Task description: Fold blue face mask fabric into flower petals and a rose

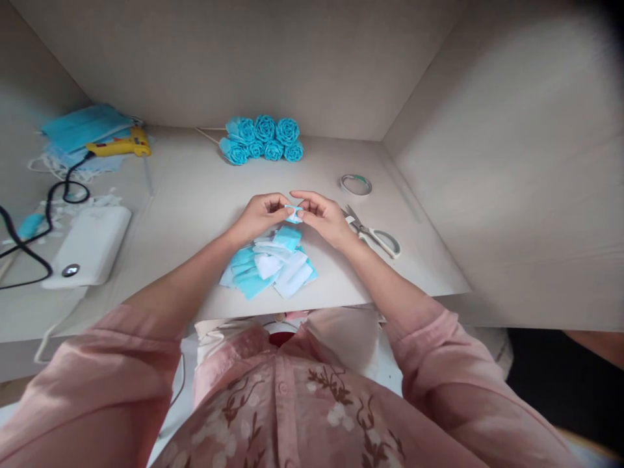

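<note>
- A small blue-and-white piece is pinched by both the left hand and the right hand, each grip being closed on one side of it.
- It is held just beyond the loose pile of blue and white scraps on the tabletop; neither hand is nearer.
- Its ends are covered by the thumbs, so its long axis cannot be told; some curled fingers are partly hidden.

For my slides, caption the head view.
Left hand and right hand hold a small blue-and-white fabric piece near blue and white fabric scraps.
</note>
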Motion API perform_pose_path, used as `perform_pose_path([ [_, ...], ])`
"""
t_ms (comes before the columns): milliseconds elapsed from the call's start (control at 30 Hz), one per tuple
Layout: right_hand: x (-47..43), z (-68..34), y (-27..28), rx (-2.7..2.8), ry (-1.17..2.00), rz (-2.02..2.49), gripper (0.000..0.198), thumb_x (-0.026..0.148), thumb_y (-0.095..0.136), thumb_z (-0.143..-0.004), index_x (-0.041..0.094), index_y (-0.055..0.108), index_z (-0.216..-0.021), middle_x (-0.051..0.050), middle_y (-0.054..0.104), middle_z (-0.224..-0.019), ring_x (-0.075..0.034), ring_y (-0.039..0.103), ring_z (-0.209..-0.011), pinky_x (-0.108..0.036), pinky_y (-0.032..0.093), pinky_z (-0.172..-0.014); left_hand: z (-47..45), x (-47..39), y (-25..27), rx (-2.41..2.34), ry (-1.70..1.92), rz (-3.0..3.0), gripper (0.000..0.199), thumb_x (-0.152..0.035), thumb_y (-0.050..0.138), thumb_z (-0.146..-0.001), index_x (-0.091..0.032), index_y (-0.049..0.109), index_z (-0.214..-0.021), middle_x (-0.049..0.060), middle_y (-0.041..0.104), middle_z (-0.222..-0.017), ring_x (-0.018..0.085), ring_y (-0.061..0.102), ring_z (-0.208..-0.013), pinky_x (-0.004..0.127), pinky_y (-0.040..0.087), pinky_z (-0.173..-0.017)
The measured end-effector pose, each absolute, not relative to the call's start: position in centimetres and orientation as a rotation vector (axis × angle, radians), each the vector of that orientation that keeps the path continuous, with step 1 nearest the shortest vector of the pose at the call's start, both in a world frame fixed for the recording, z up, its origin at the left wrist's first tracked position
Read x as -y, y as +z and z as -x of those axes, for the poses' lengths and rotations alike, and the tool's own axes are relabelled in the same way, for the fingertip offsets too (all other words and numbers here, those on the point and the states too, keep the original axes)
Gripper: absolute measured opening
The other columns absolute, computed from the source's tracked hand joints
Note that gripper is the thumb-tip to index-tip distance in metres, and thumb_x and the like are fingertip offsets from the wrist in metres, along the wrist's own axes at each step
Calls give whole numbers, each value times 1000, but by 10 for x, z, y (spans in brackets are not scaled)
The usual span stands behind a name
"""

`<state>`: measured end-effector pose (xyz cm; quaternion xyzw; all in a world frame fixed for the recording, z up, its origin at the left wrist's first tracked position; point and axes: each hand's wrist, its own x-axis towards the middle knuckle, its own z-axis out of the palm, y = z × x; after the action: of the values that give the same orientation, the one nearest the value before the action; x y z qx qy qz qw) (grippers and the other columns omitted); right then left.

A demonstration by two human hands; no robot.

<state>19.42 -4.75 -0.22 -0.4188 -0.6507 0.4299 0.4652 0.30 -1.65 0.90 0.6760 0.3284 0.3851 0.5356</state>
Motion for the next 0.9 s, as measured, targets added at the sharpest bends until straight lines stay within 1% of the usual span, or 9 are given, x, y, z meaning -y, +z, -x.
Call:
perform_pose_path([
  [67, 48, -195, -2, 1558, 1082, 1025, 52, 46, 74, -79, 21, 67, -124, 1, 62, -81, -13, 55, -75, -29, 48, -75, -3, 16, 10, -795, 936, -1612, 35, -47, 76, -71, -15, 64, -75, 0, 61, -69, 10, 50, -63, 22, 40, -62],
  [200, 46, -200, -2, 1421, 1167, 986, 47, 48, 66, -86, 24, 67, -127, -2, 70, -98, -16, 64, -90, -34, 52, -90, -2, 15, 11, -803, 1005, -1565, 37, -49, 78, -70, -15, 64, -76, 0, 63, -73, 12, 53, -69, 24, 43, -68],
  [300, 45, -201, -2, 1394, 1186, 998, 47, 47, 66, -86, 24, 66, -127, -3, 70, -99, -16, 65, -90, -35, 52, -93, -1, 14, 9, -804, 1026, -1530, 38, -50, 78, -69, -16, 63, -76, 0, 61, -73, 12, 52, -70, 24, 42, -68],
  [467, 48, -195, 1, 1466, 1183, 990, 57, 46, 76, -77, 23, 65, -127, -3, 71, -99, -17, 64, -89, -35, 53, -91, -2, 13, 6, -816, 1053, -1516, 42, -55, 76, -69, -17, 61, -79, 1, 61, -77, 14, 53, -73, 25, 43, -71],
  [567, 46, -194, 0, 1498, 1144, 1006, 59, 46, 75, -77, 21, 63, -129, -3, 69, -95, -16, 63, -86, -33, 53, -87, -1, 13, 7, -831, 1063, -1518, 41, -54, 75, -70, -17, 61, -80, 0, 59, -75, 13, 51, -71, 24, 43, -70],
  [733, 42, -196, -3, 1557, 1042, 1013, 57, 41, 71, -79, 18, 61, -131, 0, 64, -86, -13, 58, -78, -29, 50, -78, 1, 14, 10, -778, 992, -1629, 36, -52, 62, -82, -16, 63, -78, 0, 57, -72, 13, 49, -70, 24, 41, -69],
  [800, 43, -195, -2, 1599, 993, 1027, 54, 38, 68, -80, 19, 61, -130, 1, 63, -84, -13, 57, -76, -28, 49, -76, 1, 15, 10, -769, 945, -1660, 35, -51, 64, -80, -16, 63, -80, -1, 58, -73, 12, 49, -68, 23, 40, -66],
  [900, 45, -193, 1, 1684, 907, 1053, 52, 34, 65, -82, 19, 62, -131, 1, 63, -84, -13, 58, -78, -29, 49, -79, -1, 16, 9, -822, 905, -1694, 33, -47, 72, -72, -16, 60, -78, -2, 54, -68, 10, 45, -62, 22, 36, -59],
])
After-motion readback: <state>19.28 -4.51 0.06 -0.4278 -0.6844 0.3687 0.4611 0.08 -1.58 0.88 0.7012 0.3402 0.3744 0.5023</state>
